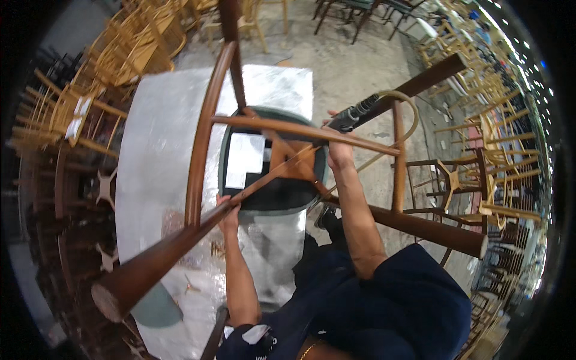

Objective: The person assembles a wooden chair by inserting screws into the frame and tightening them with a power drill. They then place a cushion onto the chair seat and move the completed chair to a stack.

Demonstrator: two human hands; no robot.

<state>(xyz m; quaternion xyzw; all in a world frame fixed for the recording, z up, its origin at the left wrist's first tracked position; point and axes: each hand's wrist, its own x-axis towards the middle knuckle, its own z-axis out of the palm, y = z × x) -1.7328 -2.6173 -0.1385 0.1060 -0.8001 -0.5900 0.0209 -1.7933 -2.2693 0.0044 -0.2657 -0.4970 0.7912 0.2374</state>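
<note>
An upside-down stool with a dark brown wooden frame (pixel 204 132) stands in front of me, its legs pointing up and toward me. Its round green seat (pixel 225 153) shows its dark underside, with white paper sheets (pixel 246 155) and a brown wooden plate (pixel 279 155) on it. My left hand (pixel 228 217) is closed around a thin wooden rail near the seat's near-left rim. Beyond that rim's right side, my right hand (pixel 340 147) grips a black power tool (pixel 355 114) with a tan hose (pixel 415 117). The tool's tip is hidden behind the frame.
A table wrapped in silvery plastic (pixel 159 132) lies under the stool. Small screw-like pieces (pixel 217 248) and a green rounded object (pixel 157 306) rest on it. Stacked light wooden chairs (pixel 144 48) stand far left; more chair frames (pixel 492 138) line the right.
</note>
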